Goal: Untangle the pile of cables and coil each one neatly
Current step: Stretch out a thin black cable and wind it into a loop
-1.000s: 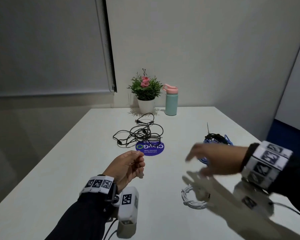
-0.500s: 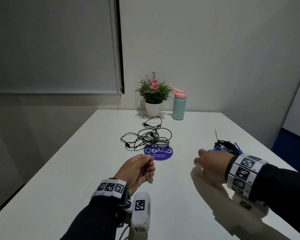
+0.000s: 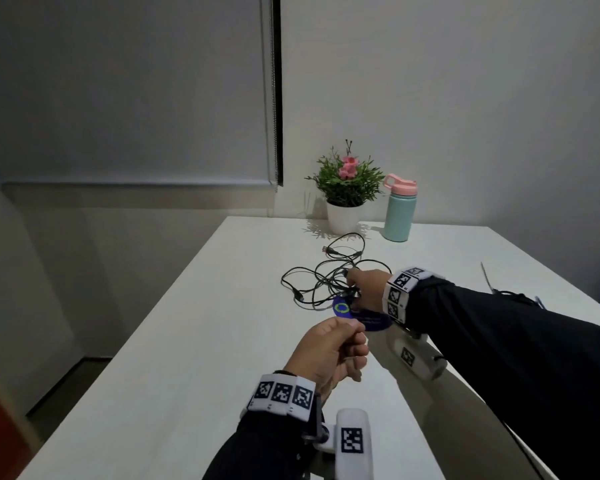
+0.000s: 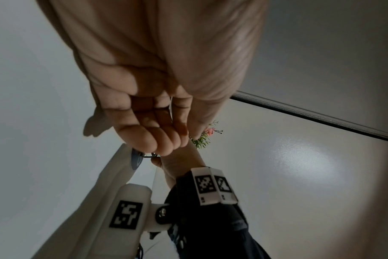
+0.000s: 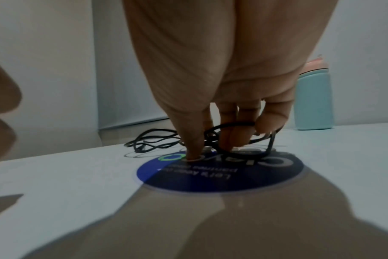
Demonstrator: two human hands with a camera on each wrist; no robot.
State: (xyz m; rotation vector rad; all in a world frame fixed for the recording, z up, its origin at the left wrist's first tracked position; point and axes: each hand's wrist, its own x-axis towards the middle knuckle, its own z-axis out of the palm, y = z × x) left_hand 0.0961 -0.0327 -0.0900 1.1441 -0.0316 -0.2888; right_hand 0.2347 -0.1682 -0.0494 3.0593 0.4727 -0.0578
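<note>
The black cable tangle (image 3: 329, 275) lies in the middle of the white surface (image 3: 194, 358), its loops sprawled and crossing one another with a plug end trailing toward the far side, so the main job looks barely begun for this pile. The right hand (image 3: 366, 289) reaches into the near right part of the tangle; in the right wrist view its fingers (image 5: 232, 135) curl round several black strands and lift them slightly while the thumb tip presses down on the blue round sticker (image 5: 219, 171) just under the near edge of the pile. The left hand (image 3: 329, 355) hangs nearer, above the surface and apart from the cables, its fingers loosely curled with nothing in them, as the left wrist view confirms. At the right edge, a dark bundle with a bit of blue (image 3: 520, 297) peeks out behind the right sleeve; whether that one is coiled cannot be told from here. Judging by this, separating the black strands from each other and winding each into its own coil all remain to be done. A potted plant (image 3: 345, 188) and a teal bottle (image 3: 399, 209) stand at the far end, well apart from the work.
</note>
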